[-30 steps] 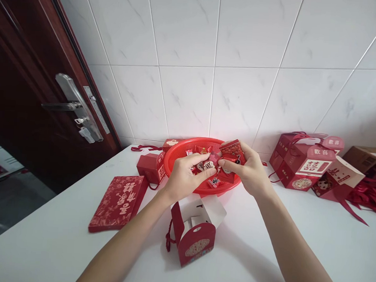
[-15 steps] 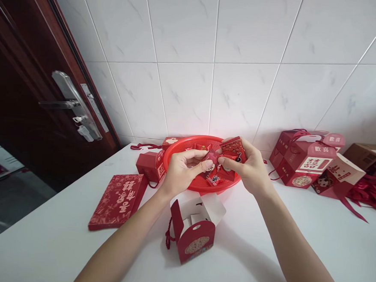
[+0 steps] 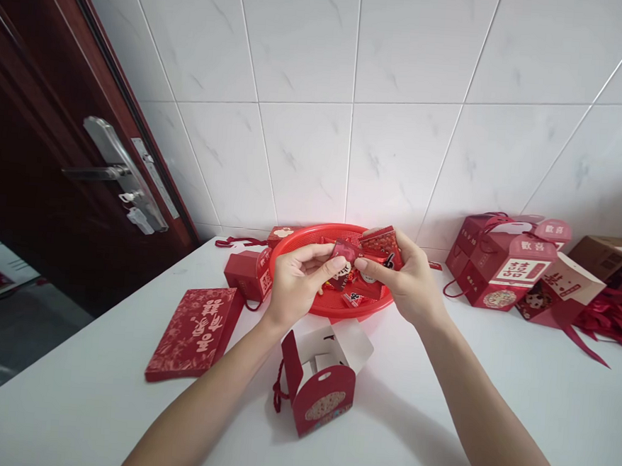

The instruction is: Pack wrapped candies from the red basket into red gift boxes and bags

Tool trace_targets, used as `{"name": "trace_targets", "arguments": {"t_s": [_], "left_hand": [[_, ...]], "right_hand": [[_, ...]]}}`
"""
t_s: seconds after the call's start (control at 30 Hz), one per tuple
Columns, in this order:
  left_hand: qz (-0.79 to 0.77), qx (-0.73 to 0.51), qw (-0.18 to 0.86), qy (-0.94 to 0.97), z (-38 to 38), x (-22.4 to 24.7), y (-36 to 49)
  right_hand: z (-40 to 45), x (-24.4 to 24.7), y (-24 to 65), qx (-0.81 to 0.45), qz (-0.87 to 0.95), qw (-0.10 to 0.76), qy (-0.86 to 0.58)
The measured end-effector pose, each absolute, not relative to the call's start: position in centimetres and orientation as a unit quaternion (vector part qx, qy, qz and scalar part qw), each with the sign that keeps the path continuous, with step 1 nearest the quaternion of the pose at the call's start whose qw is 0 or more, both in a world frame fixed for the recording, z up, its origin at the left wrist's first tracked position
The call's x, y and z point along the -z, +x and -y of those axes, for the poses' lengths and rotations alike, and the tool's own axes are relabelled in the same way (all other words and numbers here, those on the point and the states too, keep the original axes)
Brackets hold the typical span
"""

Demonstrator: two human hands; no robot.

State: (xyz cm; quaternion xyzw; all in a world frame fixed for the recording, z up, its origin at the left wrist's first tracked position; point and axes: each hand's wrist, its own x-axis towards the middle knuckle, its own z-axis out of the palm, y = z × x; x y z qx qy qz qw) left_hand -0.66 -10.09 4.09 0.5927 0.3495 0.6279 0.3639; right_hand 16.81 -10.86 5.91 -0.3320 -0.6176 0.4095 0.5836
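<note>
My left grip (image 3: 297, 282) pinches a wrapped sweet (image 3: 346, 250); my right grip (image 3: 418, 283) clasps a red packet (image 3: 379, 239). Both are above the basket (image 3: 348, 311) near the surface's (image 3: 560, 392) back edge.

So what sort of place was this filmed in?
Probably a room in a home, though I can't be sure: marble-look wall tiles, a dark reddish-brown door with a lever handle, and a white tabletop.
</note>
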Motion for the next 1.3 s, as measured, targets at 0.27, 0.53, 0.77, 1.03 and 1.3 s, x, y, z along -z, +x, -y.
{"name": "trace_targets", "arguments": {"t_s": [0.27,0.53,0.77,1.03,1.3], "left_hand": [[-0.314,-0.576,0.467,0.592,9.8,-4.4,-0.9],[-0.344,-0.566,0.441,0.605,10.1,-4.7,-1.2],[-0.362,-0.491,0.411,0.677,10.2,-6.5,-3.0],[-0.502,-0.109,0.245,0.822,12.5,-9.2,-7.3],[-0.461,-0.022,0.283,0.841,12.9,-8.5,-7.0]], "right_hand": [[10.7,-6.1,17.0,-0.401,0.613,0.598,-0.327],[10.8,-6.3,17.0,-0.353,0.637,0.586,-0.356],[11.2,-6.9,17.7,-0.371,0.673,0.547,-0.333],[12.2,-5.6,15.7,-0.319,0.809,0.362,-0.335],[13.2,-4.9,14.7,-0.325,0.834,0.281,-0.345]]}}
